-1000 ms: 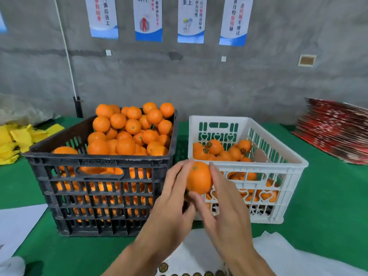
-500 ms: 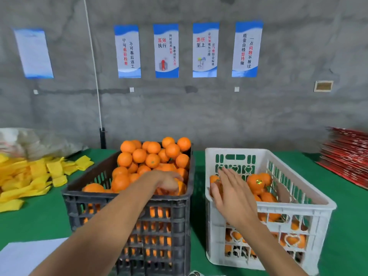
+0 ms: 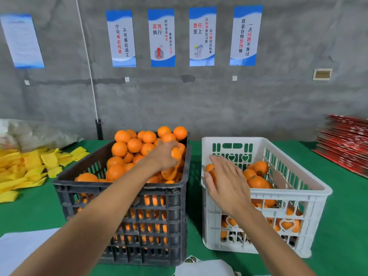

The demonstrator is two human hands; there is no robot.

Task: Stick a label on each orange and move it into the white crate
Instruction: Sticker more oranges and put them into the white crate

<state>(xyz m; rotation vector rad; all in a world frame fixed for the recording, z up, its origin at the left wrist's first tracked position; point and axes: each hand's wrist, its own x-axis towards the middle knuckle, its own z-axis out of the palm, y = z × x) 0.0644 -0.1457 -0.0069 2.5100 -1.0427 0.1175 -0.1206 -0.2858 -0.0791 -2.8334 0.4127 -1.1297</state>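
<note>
A white sheet lies at the near edge of the green table, with a few round labels showing at its rim. Beyond it stand two crates side by side. Over the black crate, heaped high with oranges, the left hand curls its fingers round one orange near the right wall. Over the white crate, partly filled with oranges, the right hand hovers flat with straight fingers, holding nothing and hiding the fruit beneath. Yellow pads lie far left, red flat stacks far right, and posters hang on the grey wall.
</note>
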